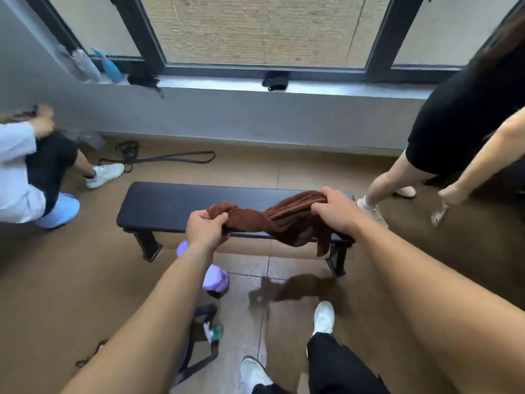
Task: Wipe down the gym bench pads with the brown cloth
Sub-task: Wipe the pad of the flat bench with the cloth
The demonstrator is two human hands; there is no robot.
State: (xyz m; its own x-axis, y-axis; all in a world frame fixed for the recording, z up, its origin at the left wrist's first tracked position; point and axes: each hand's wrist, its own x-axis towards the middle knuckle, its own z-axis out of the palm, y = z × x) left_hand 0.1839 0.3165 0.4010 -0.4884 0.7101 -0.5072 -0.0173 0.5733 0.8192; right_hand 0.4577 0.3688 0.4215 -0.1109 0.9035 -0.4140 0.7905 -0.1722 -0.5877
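Observation:
A flat black gym bench [167, 204] stands crosswise on the brown floor in front of me. Stretched between my hands above its right half is the brown cloth [284, 221], bunched and twisted in the middle, with a loose corner hanging past the bench's front edge. My left hand [206, 227] is shut on the cloth's left end near the bench's front edge. My right hand [335, 207] is shut on the right end, over the pad's right part.
A purple dumbbell [214, 277] lies on the floor under my left forearm, a spray bottle [213, 332] nearer me. One person crouches at the left [34, 172], another stands at the right [443, 143]. Black bands [159, 158] lie behind the bench; bottles stand on the windowsill [341, 89].

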